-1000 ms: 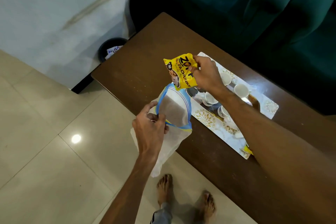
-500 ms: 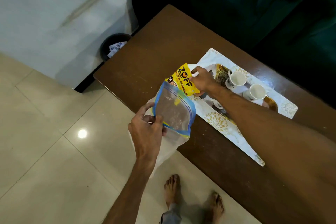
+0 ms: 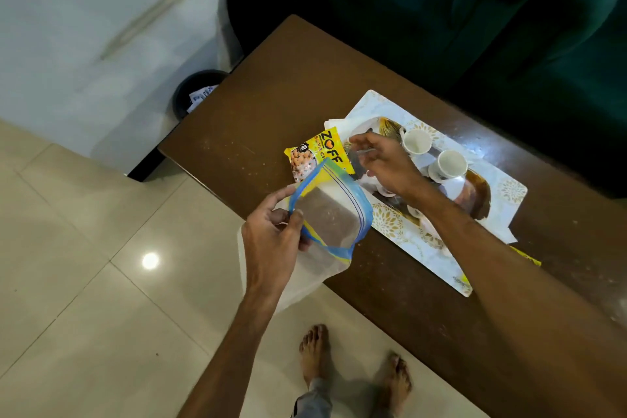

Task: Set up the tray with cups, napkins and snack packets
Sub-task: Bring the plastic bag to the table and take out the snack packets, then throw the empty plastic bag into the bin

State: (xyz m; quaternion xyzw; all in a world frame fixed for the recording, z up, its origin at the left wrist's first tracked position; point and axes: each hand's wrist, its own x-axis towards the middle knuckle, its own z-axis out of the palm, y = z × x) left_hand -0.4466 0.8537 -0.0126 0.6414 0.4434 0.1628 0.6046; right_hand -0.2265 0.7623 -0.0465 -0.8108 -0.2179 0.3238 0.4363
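Note:
A yellow snack packet (image 3: 317,153) lies flat at the left end of the white patterned tray (image 3: 505,188), partly on the brown table (image 3: 271,95). My right hand (image 3: 381,163) hovers just right of the packet with loose fingers and nothing in it. Two white cups (image 3: 416,142) (image 3: 448,163) stand on the tray behind that hand; other cups are hidden under my wrist. My left hand (image 3: 271,234) pinches the blue rim of a clear zip bag (image 3: 330,214), holding it open over the table's front edge. White napkin corners (image 3: 334,122) stick out beside the tray.
A second yellow packet edge (image 3: 526,258) shows under the tray's near corner. A dark green sofa (image 3: 475,10) stands behind the table. A black bin (image 3: 196,95) sits on the floor at the table's left end. My bare feet (image 3: 315,353) are on the tiles.
My right hand carried the yellow packet down from above the bag to the tray's left end and let it go. My left hand kept hold of the bag.

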